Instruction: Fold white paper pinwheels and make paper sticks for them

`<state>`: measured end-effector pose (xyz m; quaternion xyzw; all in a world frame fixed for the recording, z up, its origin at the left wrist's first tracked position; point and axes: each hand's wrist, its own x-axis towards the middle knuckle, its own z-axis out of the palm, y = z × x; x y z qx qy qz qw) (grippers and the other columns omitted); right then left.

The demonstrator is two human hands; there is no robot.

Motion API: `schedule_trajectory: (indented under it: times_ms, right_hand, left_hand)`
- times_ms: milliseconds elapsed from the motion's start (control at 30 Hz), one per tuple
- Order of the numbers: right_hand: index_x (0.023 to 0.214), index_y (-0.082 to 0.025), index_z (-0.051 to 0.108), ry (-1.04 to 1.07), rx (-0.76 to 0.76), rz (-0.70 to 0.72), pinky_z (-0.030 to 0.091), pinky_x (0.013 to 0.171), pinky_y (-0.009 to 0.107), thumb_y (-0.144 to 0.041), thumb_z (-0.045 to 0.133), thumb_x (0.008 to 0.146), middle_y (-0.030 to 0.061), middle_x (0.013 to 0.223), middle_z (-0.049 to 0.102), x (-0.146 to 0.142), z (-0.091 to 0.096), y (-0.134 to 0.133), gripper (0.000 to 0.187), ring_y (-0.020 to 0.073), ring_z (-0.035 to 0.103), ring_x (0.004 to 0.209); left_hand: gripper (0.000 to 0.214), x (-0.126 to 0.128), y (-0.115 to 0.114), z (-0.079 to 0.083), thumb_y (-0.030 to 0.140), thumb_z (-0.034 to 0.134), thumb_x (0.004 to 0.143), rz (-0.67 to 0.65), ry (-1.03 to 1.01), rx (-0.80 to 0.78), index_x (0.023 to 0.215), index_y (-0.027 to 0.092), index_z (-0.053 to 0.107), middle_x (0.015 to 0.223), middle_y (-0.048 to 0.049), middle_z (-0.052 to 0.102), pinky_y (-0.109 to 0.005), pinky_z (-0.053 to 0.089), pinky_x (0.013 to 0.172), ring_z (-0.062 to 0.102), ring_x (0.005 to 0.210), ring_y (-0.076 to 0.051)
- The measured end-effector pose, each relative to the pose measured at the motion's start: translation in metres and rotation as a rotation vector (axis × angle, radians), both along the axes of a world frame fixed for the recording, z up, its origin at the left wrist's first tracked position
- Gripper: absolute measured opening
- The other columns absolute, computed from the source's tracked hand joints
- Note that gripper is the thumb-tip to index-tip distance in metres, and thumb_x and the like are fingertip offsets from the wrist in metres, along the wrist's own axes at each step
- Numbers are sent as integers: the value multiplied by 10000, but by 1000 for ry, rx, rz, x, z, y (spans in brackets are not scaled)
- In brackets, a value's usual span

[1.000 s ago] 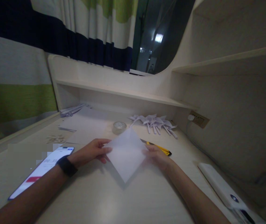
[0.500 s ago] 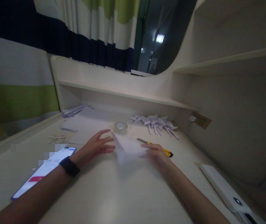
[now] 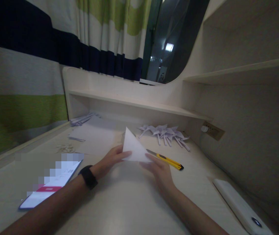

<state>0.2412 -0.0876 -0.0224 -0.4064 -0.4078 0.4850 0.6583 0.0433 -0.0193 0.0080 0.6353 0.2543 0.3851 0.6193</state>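
A white sheet of paper [image 3: 133, 148], folded into a triangle, stands up from the desk [image 3: 120, 205] between my two hands. My left hand [image 3: 111, 160], with a black watch on its wrist, pinches the paper's lower left edge. On the lower right side my right hand [image 3: 160, 171] holds the paper's edge with its fingers closed on it. A yellow utility knife [image 3: 167, 160] lies just right of the paper.
A phone [image 3: 51, 184] with a lit screen lies at the left. Several folded paper pinwheels [image 3: 165, 133] sit at the back, paper strips [image 3: 82, 119] at the back left. A white power bank [image 3: 242, 205] lies at the right. Shelves rise behind.
The flat square sheet held up a second ago is now folded in half into a triangle. Both hands moved slightly forward and my view shifted left.
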Motion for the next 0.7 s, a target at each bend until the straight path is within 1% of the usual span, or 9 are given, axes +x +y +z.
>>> schedule_trajectory:
  times_ms: [67,133,267,333,400,500,567,633,700]
  right_hand:
    - [946,-198,741,0,-16,1,486,905,475,-258,766,614,71,968,714,2,0,0,338,261,699,830]
    - [953,-198,737,-28,-34,13,461,929,459,-235,766,604,70,1003,708,6,2,-1,353,263,679,893]
    - [1103,-209,667,48,-50,169,419,955,445,-207,740,592,85,1123,671,21,14,-2,516,290,603,1058]
    - [1196,-230,594,110,-65,190,422,945,422,-251,726,641,91,1162,652,26,19,-1,571,275,597,1076]
    - [1237,-249,537,110,-132,167,464,867,388,-312,720,690,88,1126,666,27,20,0,580,251,640,990]
    - [1190,-244,528,47,-246,203,500,685,330,-344,757,665,67,990,704,19,17,-1,582,225,680,785]
    - [1094,-208,563,-7,-264,246,497,638,307,-308,803,599,57,917,711,11,14,-3,559,222,673,732]
    - [1003,-176,586,-45,-252,240,498,639,304,-277,833,541,54,869,709,4,12,-5,533,224,665,725]
    - [969,-165,591,-50,-230,197,498,644,303,-269,846,514,52,848,706,1,11,-7,531,222,657,723]
  left_hand:
    - [361,0,3,1,432,642,775,21,29,25,951,118,641,973,-121,682,-347,478,757,625,854,-237]
    - [350,1,5,2,446,634,775,103,39,29,861,107,655,894,-113,688,-330,479,710,626,791,-218]
    - [322,9,6,3,440,659,748,252,59,50,747,119,630,756,-65,659,-289,463,630,597,680,-176]
    - [311,13,5,0,428,686,722,267,114,105,697,128,607,685,-35,629,-269,436,591,568,624,-156]
    - [309,18,3,-7,424,693,714,209,168,160,686,131,600,659,-24,614,-257,411,568,552,602,-147]
    - [300,26,-4,-20,423,683,728,88,261,256,721,130,620,686,-41,626,-250,397,553,554,615,-154]
    - [304,30,-11,-28,434,658,756,56,302,315,765,131,640,725,-58,642,-253,406,562,571,649,-167]
    - [322,34,-18,-34,449,642,771,88,294,338,868,142,646,770,-65,658,-256,420,577,591,683,-178]
    - [400,37,-23,-39,457,654,762,178,276,335,1027,160,612,782,-53,665,-255,429,576,603,684,-180]
